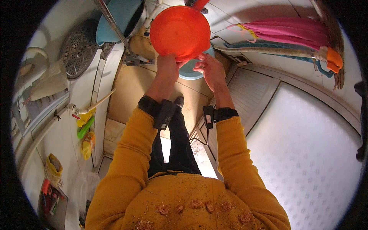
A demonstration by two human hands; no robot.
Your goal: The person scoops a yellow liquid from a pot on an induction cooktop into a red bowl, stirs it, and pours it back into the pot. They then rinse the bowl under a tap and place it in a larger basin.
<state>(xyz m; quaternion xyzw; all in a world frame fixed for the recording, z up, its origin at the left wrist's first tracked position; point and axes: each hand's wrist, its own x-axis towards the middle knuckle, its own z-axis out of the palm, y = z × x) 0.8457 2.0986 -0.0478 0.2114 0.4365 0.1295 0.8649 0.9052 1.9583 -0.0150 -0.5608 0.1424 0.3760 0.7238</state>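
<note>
An orange-red plastic dipper [179, 31] is held out ahead of me, its round bowl facing up and its handle [201, 4] pointing away. My left hand [169, 67] grips the near rim, with the fingers partly hidden by the bowl. Beside the rim's right side is my right hand [213, 70], its fingers loosely bent and apart. Whether its fingertips touch the dipper is hard to tell. Below both, a light blue basin [191, 73] stands on the tiled floor, partly covered by the dipper and right hand.
At left, a blue basin [118, 21] and a perforated dark disc [80, 49] are by the wall. A pipe with a tap [75, 112] runs along it, near yellow bottles [88, 145]. A broom [337, 57] and pink cloth [287, 31] hang right, above a frosted door [302, 155].
</note>
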